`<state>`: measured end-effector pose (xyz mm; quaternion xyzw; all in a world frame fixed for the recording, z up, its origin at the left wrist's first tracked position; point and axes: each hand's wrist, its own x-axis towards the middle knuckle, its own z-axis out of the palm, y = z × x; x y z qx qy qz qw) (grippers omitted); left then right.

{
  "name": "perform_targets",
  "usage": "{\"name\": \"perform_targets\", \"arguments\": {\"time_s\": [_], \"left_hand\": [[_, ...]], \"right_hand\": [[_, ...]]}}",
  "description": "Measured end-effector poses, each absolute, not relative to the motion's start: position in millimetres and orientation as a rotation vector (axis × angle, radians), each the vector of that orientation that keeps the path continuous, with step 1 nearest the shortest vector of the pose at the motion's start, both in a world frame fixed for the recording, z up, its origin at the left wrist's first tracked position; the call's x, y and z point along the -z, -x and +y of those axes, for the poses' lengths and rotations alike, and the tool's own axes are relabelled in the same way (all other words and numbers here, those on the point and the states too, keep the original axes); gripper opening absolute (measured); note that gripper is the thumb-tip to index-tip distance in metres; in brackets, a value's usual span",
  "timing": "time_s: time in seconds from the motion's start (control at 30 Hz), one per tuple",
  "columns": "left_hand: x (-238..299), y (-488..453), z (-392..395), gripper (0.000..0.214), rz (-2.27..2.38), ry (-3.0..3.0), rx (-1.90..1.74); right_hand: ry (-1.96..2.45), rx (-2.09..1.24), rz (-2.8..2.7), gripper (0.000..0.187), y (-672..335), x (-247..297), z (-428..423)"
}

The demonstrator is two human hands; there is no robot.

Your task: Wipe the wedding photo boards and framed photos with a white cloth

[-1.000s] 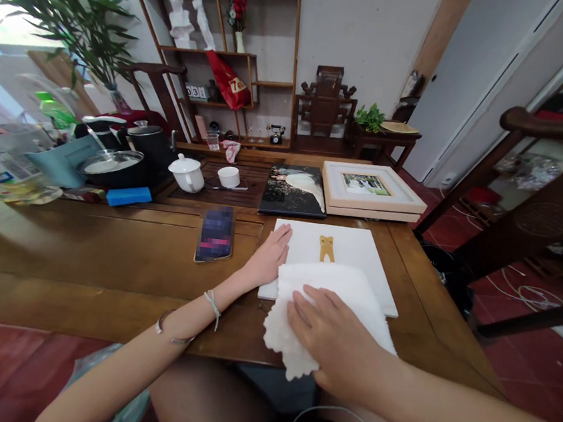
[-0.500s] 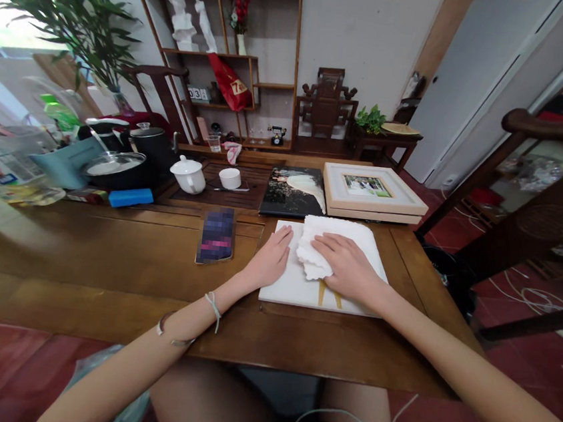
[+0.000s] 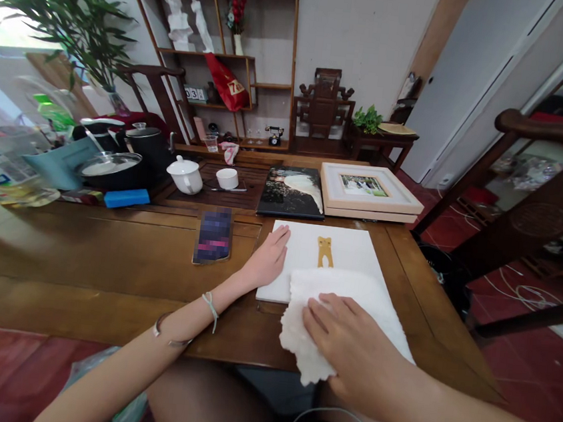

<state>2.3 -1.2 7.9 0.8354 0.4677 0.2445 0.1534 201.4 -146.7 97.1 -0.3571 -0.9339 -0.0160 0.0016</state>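
A white rectangular board (image 3: 350,248) lies flat on the table in front of me, with a yellow-brown figure (image 3: 325,246) on its face. My left hand (image 3: 267,258) rests flat on the board's left side, fingers stretched out and holding nothing. Over the board's front part a white cloth (image 3: 304,282) with a ragged edge is spread, covering the lower end of the figure. My right hand (image 3: 342,331) lies on top of that cloth and grips it, its thumb side partly hidden. The cloth hangs past the board's front edge.
Behind the board lie a dark photo panel (image 3: 290,195) and pale wooden frames (image 3: 372,210). Left of my left hand is a blurred dark phone-like object (image 3: 213,237). Farther back are a white lidded cup (image 3: 185,177), a small white cup (image 3: 227,178) and a blue block (image 3: 126,198).
My right hand has drawn the cloth toward me, from the board's middle to its front edge, uncovering the top of the figure. My left hand has stayed on the board.
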Motion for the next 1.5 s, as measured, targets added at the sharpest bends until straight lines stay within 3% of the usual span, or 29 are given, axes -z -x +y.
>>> {"name": "perform_targets", "arguments": {"time_s": [0.3,0.47,0.7,0.87,1.07,1.27,1.5], "left_hand": [[-9.1,-2.3,-0.9,0.051,1.35,-2.411,-0.673],[-9.6,-2.2,-1.3,0.051,1.349,-2.413,-0.671],[-10.0,-2.0,-1.8,0.051,1.351,-2.402,-0.666],[-9.5,-2.0,-1.6,0.049,1.353,-2.401,-0.677],[-9.3,-1.6,-2.0,0.05,1.334,-2.376,-0.705],[-8.1,-1.2,-1.1,0.049,1.297,-2.268,-0.821],[-14.7,3.7,10.0,0.043,1.232,-1.593,-1.221]], "right_hand": [[1.36,0.143,-2.691,0.055,-219.2,-77.0,-67.6],[1.451,0.254,-2.574,0.051,-231.0,-68.6,-34.0],[1.485,0.297,-2.686,0.052,-225.8,-77.4,-74.9],[1.407,0.12,-2.783,0.054,-227.8,-97.5,-115.8],[1.545,-0.002,-2.673,0.047,-261.2,-95.5,-69.8],[1.79,0.125,-2.494,0.035,-267.1,-88.6,-24.6],[1.502,0.136,-2.619,0.03,-173.3,-92.4,-26.9]]}}
